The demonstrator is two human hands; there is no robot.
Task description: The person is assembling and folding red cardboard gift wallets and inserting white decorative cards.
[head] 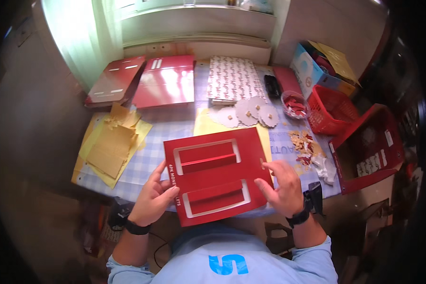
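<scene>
A red cardboard packaging sheet (213, 181) is tilted in front of me, above the table's near edge. Two long windows with folded flaps are cut in it, and white lettering runs along its left side. My left hand (156, 195) grips that left edge, thumb on the face and fingers partly hidden behind. At the opposite edge is my right hand (284, 186), its thumb and index finger apart over the face. The index fingertip is by a small hang hole, where it seems to touch the sheet.
Glossy red sheets (168, 81) and patterned card (234, 76) are stacked at the back. Tan board pieces (113, 149) lie left. Scalloped grey discs (254, 112) lie behind the sheet. Rightward are a tub of red scraps (295, 104), a red basket (328, 110) and an opened red box (369, 149).
</scene>
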